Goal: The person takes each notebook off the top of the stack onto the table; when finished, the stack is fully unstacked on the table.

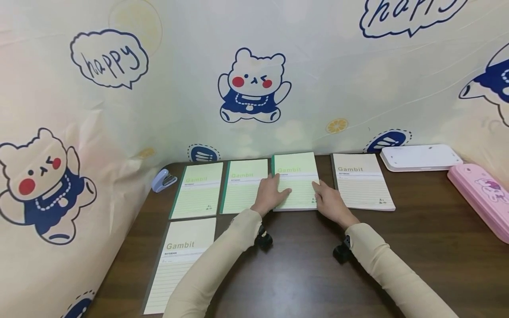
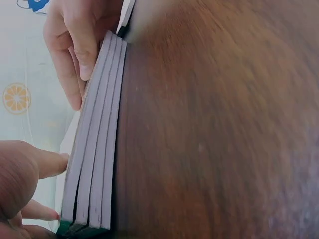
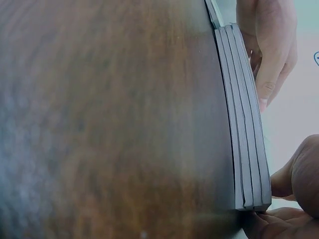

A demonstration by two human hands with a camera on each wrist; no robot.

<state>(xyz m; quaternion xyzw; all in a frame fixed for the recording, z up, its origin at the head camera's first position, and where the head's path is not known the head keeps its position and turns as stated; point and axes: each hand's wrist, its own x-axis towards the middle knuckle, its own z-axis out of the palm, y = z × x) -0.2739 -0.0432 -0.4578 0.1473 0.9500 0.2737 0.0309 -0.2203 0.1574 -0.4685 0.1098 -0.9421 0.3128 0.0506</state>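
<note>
A stack of several notebooks (image 1: pixel 298 196) with a pale green "Gambit" cover and green spine lies at the back middle of the table. My left hand (image 1: pixel 267 195) grips its left side, thumb lying over the cover and fingers at the spine. On the opposite side my right hand (image 1: pixel 331 203) holds the right edge. Layered page edges of the stack (image 2: pixel 94 144) face the left wrist view, where the left hand (image 2: pixel 25 179) enters at lower left. The right wrist view has the right hand (image 3: pixel 294 194) at the stack's near right corner; some fingertips are hidden.
Two green notebooks (image 1: pixel 196 190) (image 1: pixel 244 190) lie left of the stack, and a grey-spined one (image 1: pixel 179 265) sits in front of them. Another grey-spined notebook (image 1: pixel 363 181) is to the right. A stapler (image 1: pixel 162 180), white case (image 1: pixel 419 157) and pink case (image 1: pixel 481 198) stand near the edges.
</note>
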